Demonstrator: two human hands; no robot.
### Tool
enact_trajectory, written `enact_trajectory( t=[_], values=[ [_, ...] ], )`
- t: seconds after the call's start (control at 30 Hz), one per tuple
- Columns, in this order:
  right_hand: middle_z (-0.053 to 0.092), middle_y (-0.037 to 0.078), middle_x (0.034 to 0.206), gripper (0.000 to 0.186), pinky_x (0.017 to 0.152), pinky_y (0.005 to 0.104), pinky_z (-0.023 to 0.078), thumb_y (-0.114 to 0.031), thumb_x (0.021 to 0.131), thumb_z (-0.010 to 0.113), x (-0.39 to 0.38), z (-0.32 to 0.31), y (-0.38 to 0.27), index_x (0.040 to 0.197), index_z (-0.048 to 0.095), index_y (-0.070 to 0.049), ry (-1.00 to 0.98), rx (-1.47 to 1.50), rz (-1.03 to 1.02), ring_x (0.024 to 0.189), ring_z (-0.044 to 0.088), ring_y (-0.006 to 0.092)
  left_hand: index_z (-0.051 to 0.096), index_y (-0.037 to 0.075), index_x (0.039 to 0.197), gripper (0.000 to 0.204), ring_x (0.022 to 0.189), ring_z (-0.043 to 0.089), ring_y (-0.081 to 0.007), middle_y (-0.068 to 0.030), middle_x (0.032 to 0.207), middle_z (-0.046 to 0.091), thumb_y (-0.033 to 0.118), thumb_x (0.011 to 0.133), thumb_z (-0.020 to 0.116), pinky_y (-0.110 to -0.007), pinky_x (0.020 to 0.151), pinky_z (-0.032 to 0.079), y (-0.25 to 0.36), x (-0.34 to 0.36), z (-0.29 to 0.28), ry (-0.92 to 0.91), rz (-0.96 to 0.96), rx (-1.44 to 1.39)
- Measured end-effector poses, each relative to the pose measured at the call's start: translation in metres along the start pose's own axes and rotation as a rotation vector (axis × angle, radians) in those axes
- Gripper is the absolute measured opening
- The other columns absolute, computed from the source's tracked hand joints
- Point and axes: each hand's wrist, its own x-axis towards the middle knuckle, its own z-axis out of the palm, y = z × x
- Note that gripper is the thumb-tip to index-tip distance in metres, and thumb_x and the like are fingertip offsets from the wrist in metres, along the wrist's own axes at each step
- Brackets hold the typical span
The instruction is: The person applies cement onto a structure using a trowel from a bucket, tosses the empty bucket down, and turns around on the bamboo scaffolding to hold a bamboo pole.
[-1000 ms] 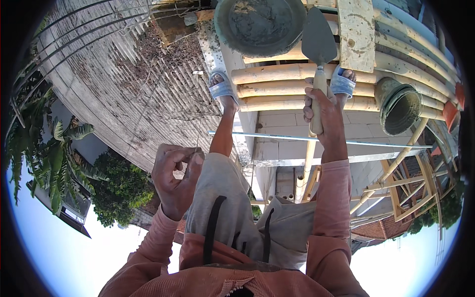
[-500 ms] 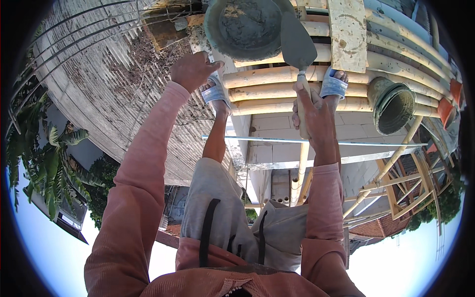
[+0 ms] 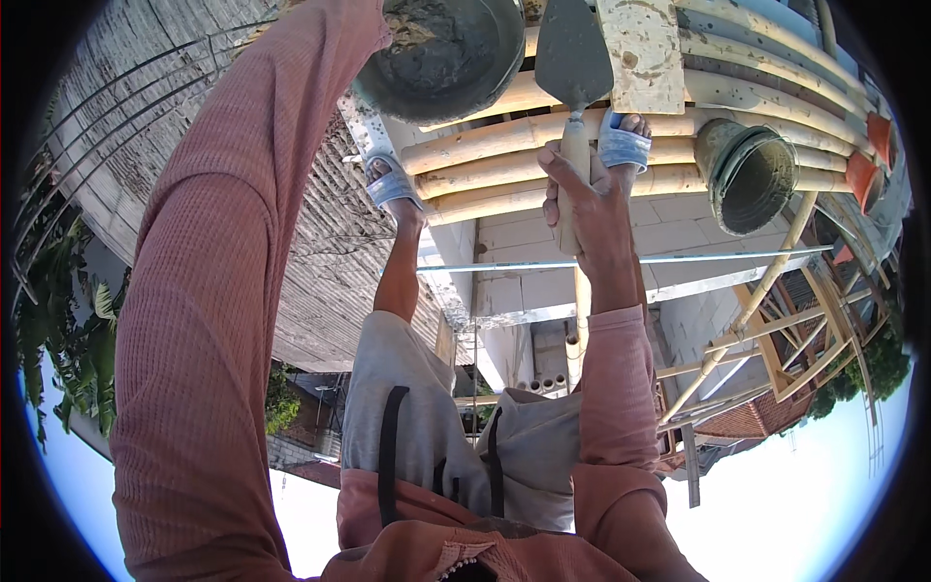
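My right hand (image 3: 585, 199) is wrapped round the wooden handle of a trowel (image 3: 572, 53), its grey blade pointing toward the top edge beside a board. My left arm (image 3: 223, 252) stretches to the top edge by the rim of a round grey tub (image 3: 436, 53) holding wet grey mortar; the hand itself is not visible. My feet in blue slide sandals (image 3: 623, 145) stand apart, one at the white ledge left of the bamboo poles, the other beside the mortar-stained board (image 3: 640, 48).
Bamboo poles (image 3: 465, 170) span a drop over a pale block wall. A mortar-coated bucket (image 3: 752, 179) and orange containers (image 3: 863, 179) sit at right. Bent rebar (image 3: 126, 82) and weathered roof sheeting (image 3: 310, 320) are at left. A thin pale-blue pipe (image 3: 679, 258) crosses below, near wooden scaffolding.
My left hand has reached upward, past where it was by my knee, and out of sight near the tub. My right hand still grips the trowel, slightly farther left in the picture.
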Motion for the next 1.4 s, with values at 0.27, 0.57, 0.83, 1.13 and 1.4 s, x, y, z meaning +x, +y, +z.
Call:
enact_trajectory(
  t=[0.27,0.57,0.83,1.13,1.4],
  values=[
    [0.056,0.001,0.062,0.047,0.046,0.0266,0.042,-0.043,0.092,0.073,-0.006,-0.001,-0.015,0.109,0.064,-0.001,-0.049,-0.366,-0.01,0.048,0.052,0.0075,0.063,0.006,0.129,0.067,0.101,0.07,-0.0337,-0.022,0.107,0.071,0.062,0.094,0.057,-0.044,0.089,0.055,-0.027,-0.027,0.045,-0.278,-0.099,0.139],
    [0.062,0.009,0.071,0.042,0.051,0.0322,0.05,-0.039,0.094,0.072,0.002,-0.039,0.017,0.114,0.064,-0.002,-0.098,-0.515,-0.066,0.064,0.065,0.019,0.054,0.006,0.132,0.053,0.113,0.062,-0.0318,-0.0126,0.116,0.062,0.041,0.092,0.058,-0.059,0.096,0.051,-0.02,-0.089,0.049,-0.333,-0.173,-0.472],
    [0.069,0.02,0.121,0.046,0.083,0.0483,0.056,-0.038,0.095,0.068,-0.021,-0.021,-0.007,0.128,0.061,-0.006,-0.043,-0.958,-0.15,0.104,0.069,0.0402,0.058,0.01,0.109,0.027,0.106,0.056,-0.0222,-0.0048,0.105,0.059,0.029,0.089,0.062,-0.054,0.092,0.049,0.015,-0.204,0.136,-0.072,-0.627,-1.347],
    [0.069,0.012,0.095,0.03,0.059,0.0406,0.06,-0.033,0.097,0.062,0.027,0.005,-0.037,0.103,0.061,-0.004,0.166,-1.72,-0.738,0.077,0.074,0.0318,0.062,0.008,0.108,0.023,0.096,0.06,-0.0162,-0.0018,0.1,0.062,0.023,0.09,0.063,-0.04,0.082,0.054,0.116,-0.249,0.245,0.375,-0.828,-1.988],
    [0.071,0.017,0.084,0.02,0.055,0.0406,0.059,-0.013,0.09,0.058,0.077,0.065,0.004,0.103,0.062,0.002,-0.202,-1.902,-1.001,0.065,0.073,0.0301,0.058,0.01,0.112,0.027,0.097,0.062,-0.0147,-0.0023,0.102,0.062,0.025,0.091,0.066,-0.04,0.083,0.058,0.119,-0.259,0.285,0.371,-0.88,-2.048]
  ],
)
